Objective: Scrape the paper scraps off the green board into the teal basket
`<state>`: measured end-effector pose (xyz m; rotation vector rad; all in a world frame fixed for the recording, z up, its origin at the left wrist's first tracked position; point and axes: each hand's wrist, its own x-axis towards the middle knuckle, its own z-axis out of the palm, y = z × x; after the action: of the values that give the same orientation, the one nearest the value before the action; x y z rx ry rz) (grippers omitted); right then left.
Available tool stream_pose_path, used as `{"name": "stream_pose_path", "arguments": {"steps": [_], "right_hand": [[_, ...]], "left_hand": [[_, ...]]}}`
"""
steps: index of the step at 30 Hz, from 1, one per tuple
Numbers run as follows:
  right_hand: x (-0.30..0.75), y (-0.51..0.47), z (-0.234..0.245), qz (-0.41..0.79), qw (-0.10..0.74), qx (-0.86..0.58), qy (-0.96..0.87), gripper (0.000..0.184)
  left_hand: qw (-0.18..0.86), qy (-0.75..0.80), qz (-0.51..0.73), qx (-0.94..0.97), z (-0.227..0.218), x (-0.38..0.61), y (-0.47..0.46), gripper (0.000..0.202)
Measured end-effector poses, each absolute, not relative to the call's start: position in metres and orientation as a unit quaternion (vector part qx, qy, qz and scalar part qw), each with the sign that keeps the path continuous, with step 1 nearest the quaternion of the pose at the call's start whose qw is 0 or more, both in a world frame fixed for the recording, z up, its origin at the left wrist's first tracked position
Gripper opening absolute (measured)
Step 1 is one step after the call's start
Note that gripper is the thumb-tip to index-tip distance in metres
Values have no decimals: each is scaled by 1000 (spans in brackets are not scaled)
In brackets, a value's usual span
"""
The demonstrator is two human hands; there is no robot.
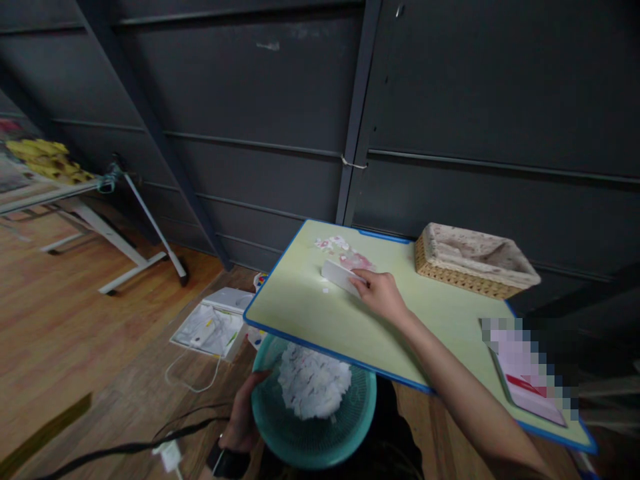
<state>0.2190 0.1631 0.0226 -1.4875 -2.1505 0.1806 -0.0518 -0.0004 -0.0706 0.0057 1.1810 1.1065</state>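
My right hand [380, 293] grips one end of a flat white rectangular piece [340, 277], tilted on edge against the tabletop; its exact kind I cannot make out. Just beyond it lie small white and pink paper-like scraps [333, 244], with one tiny white bit [325, 290] on the near side. Below the table's front edge, my left hand [245, 407] is closed on the left rim of a teal plastic colander [313, 457]. Inside the colander sits a heap of white scraps [313, 383]. The colander's far rim is partly hidden under the table edge.
The pale yellow-green table [320, 317] has a blue edge. A cloth-lined wicker basket [470, 267] stands at its back right, a pink-screened device [530, 380] at its right end. An open white box [215, 327] and black cables [130, 447] are at floor level, left. A dark wall rises behind.
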Motion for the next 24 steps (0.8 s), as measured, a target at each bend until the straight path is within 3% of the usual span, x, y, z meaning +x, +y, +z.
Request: {"name": "stream_pose_path", "arguments": {"steps": [4,7,11,18,24], "right_hand": [[218,142,16,91,231,-479,-842,27],[220,129,14,82,257,-439,-857,29],[220,127,12,62,296,-451,-840,31],[217,124,1,71,264,-428,-862,33],[221,90,-2,54,317,-329,-888,34]], "left_hand": [[689,532,493,11,-66,-51,0,11],[683,537,495,9,-64,-49,1,12],[690,522,501,7,-68,-49,2,11],[694,524,494,9,-65,-49,4,11],[692,513,506,36,-57,-48,6,11]]}}
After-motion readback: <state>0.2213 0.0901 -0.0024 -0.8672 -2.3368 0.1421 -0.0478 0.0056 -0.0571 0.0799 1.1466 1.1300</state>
